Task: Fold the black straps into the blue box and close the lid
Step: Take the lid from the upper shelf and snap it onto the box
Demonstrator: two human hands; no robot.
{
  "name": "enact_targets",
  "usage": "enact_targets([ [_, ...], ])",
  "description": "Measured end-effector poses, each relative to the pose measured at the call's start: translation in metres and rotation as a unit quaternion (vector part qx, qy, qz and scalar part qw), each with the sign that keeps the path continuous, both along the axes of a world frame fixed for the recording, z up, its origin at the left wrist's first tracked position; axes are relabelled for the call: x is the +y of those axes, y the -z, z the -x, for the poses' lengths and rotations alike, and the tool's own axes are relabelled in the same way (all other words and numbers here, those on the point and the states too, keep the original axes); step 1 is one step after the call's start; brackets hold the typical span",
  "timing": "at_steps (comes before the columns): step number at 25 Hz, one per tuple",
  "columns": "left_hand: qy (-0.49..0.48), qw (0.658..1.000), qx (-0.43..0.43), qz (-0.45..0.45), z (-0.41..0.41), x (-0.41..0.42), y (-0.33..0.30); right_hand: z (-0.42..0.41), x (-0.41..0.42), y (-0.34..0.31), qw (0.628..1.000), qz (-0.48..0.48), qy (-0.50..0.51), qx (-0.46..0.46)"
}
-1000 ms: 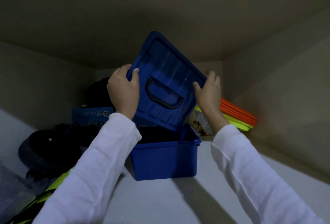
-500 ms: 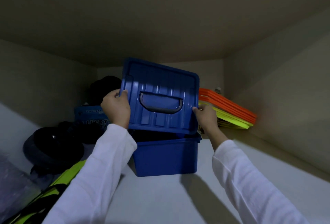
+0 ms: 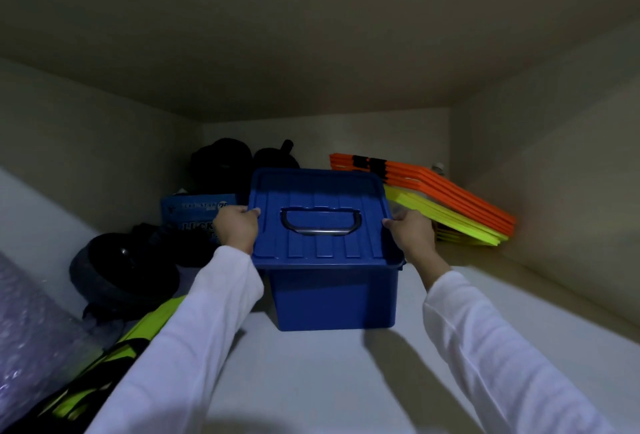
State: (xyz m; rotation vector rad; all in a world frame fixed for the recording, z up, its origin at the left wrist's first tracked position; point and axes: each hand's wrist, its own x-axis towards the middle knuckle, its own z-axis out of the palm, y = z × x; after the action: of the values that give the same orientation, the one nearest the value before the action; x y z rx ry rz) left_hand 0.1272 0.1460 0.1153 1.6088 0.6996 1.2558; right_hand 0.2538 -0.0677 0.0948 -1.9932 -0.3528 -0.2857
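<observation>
1. Blue box (image 3: pixel 334 298) sits on a white shelf (image 3: pixel 311 374) inside a cabinet, roughly centre of view.
2. Lid (image 3: pixel 322 225) lies flat on top of the box, covering the opening; can't tell if it is fully snapped down. Its handle (image 3: pixel 320 222) is folded flat in the recess on top.
3. Left hand (image 3: pixel 237 227) grips the lid's left edge, fingers (image 3: pixel 251 212) curled over the rim, thumb side hidden.
4. Right hand (image 3: pixel 412 232) grips the lid's right edge, fingers wrapped on the rim.
5. Both arms in white sleeves (image 3: pixel 194 347), reaching forward from the bottom of the frame.
6. Black straps not visible; box interior is covered by the lid.
7. Behind-left of the box: a light blue carton (image 3: pixel 194 212) with partly readable print, touching or just beside the left hand, can't tell which.
8. Dark bulky items (image 3: pixel 221 163) at the back, too dim to identify.
9. Left of the box: a round black object (image 3: pixel 121 267) on the shelf.
10. Right-rear: a stack of orange panels (image 3: pixel 450 191) over yellow panels (image 3: pixel 450 222), tilted, leaning toward the right wall.
11. Lower left: a yellow-green and black item (image 3: pixel 114 364), beside crinkled plastic wrap (image 3: pixel 31 340).
</observation>
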Motion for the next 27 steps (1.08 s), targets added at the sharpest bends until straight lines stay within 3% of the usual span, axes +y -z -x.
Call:
enact_targets([
  [11,0.032,0.984,0.177,0.012,-0.017,0.022,0.011,-0.014,0.004,0.014,0.999,0.041,0.020,0.017],
  [27,0.060,0.959,0.274,-0.024,-0.038,0.034,0.034,-0.035,0.002,0.021,0.994,0.084,0.051,0.049],
])
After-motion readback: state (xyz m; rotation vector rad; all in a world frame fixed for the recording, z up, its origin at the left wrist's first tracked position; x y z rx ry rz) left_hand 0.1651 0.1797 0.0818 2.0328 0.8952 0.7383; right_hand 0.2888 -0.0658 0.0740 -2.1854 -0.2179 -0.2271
